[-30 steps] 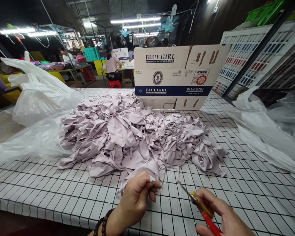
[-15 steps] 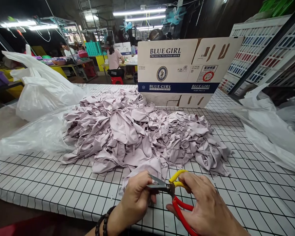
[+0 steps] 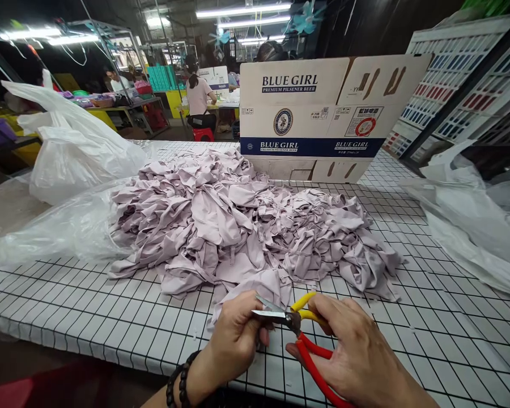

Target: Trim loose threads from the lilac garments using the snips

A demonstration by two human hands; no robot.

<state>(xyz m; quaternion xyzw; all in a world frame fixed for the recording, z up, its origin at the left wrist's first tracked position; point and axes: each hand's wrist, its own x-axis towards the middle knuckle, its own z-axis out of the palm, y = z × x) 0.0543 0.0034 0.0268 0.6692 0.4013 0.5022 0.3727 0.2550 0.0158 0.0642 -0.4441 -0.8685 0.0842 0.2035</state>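
My right hand [image 3: 352, 345] is closed around a pair of scissors [image 3: 292, 321] with one yellow and one red handle loop. The blades are slightly apart and point left, their tips against the thumb and fingers of my left hand [image 3: 238, 331]. Those left fingers are pinched together; what is between them, if anything, is hidden. Just behind the left hand lies the front edge of a large heap of pale mauve fabric pieces [image 3: 221, 218], some with narrow straps. A dark bead bracelet [image 3: 178, 385] circles my left wrist.
A white grid-patterned cloth [image 3: 123, 323] covers the table. Behind the heap stands a printed cardboard box [image 3: 297, 122]. White plastic bags [image 3: 72, 153] lie at the left, and another plastic bag [image 3: 463, 209] at the right. In the background a person [image 3: 199, 99] sits at another table.
The scissor blades have tilted a little and their gap looks slightly narrower. Both hands stay in nearly the same place; the whole view has shifted slightly.
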